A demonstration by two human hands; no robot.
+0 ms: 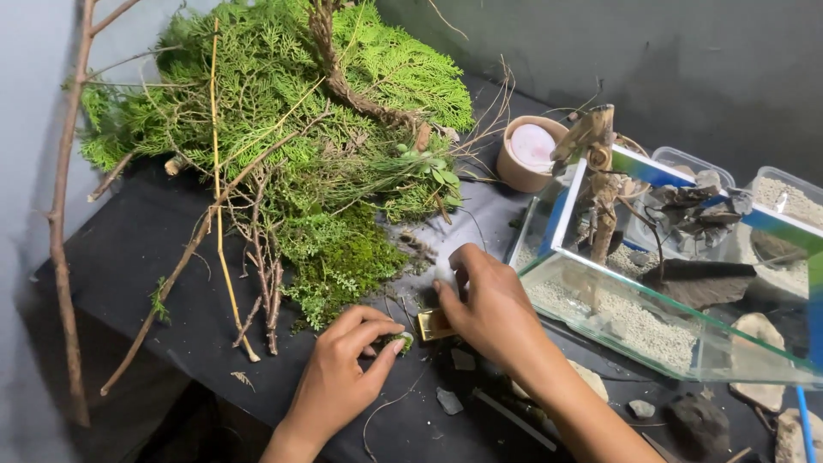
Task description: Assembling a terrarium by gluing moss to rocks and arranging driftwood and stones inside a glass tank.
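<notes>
My left hand pinches a small tuft of green moss between thumb and fingers, low on the black tabletop. My right hand rests just right of it, its fingers closed over a small gold rectangular object beside the moss tuft. A mound of green moss lies directly behind both hands. What the right fingers grip beneath the hand is partly hidden.
A heap of green conifer sprigs and bare twigs fills the back left. A glass tank with gravel, driftwood and dark stones stands at right. A tan round cup sits behind it. Loose stones lie near the front right.
</notes>
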